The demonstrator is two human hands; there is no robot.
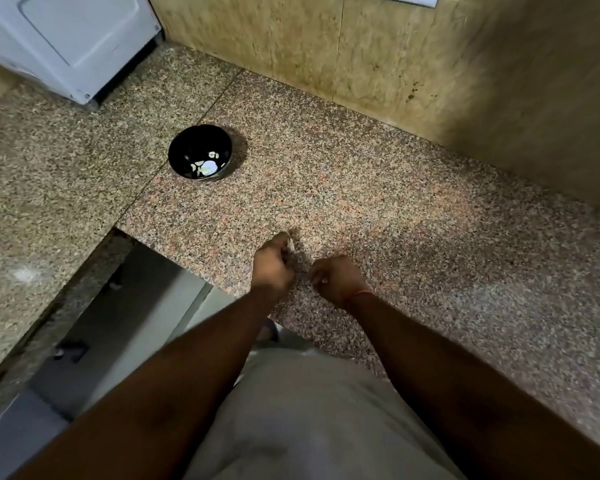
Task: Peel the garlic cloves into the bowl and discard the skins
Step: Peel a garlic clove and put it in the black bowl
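Note:
A black bowl stands on the speckled granite counter, with several pale peeled garlic cloves at its bottom. My left hand hovers low over the counter's front part, fingers curled, pinching a small whitish piece that looks like garlic or skin. Just to its right, my right hand is curled into a loose fist with a tiny pale scrap showing at the fingers; what it holds is hidden. An orange thread circles the right wrist. The bowl lies well to the far left of both hands.
A white appliance stands at the back left. Beige stone wall panels close the back and right. The counter has a cut-out corner at the front left, with the floor and dark footwear below.

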